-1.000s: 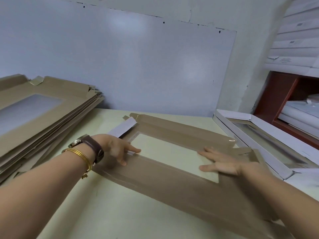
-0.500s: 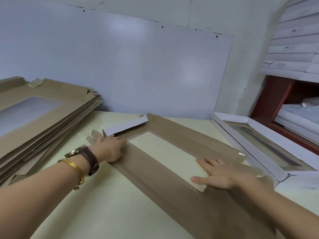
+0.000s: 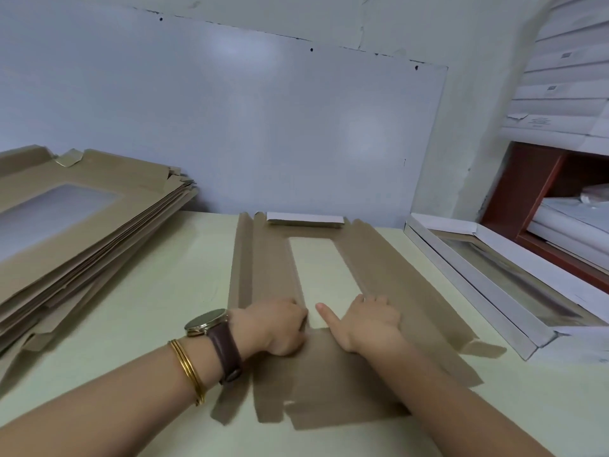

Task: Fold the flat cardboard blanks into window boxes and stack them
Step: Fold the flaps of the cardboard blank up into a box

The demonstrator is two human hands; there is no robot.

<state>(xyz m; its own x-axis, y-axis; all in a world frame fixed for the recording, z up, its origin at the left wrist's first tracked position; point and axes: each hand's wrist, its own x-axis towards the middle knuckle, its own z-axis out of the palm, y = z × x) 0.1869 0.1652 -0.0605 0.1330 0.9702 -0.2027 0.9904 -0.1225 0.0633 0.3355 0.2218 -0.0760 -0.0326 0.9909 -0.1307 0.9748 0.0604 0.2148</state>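
Observation:
A flat brown cardboard blank [image 3: 270, 272] with a rectangular window lies lengthwise on the pale table, pointing away from me. A white flap [image 3: 304, 219] stands folded up at its far end. My left hand [image 3: 273, 324] rests on the blank at the window's near left corner with its fingers curled under. On the near right side of the window, my right hand [image 3: 369, 321] presses down with its fingertips, the thumb stretched out over the window. A folded white window box [image 3: 487, 285] lies at the right.
A tall stack of flat brown blanks [image 3: 82, 232] fills the left of the table. A whiteboard [image 3: 230, 127] leans against the wall behind. A red-brown shelf [image 3: 543, 199] with white boxes stands at the far right.
The blank has swung round from a slant to lie straight away from me. Both hands have come together at its near end, and the left fingers have curled.

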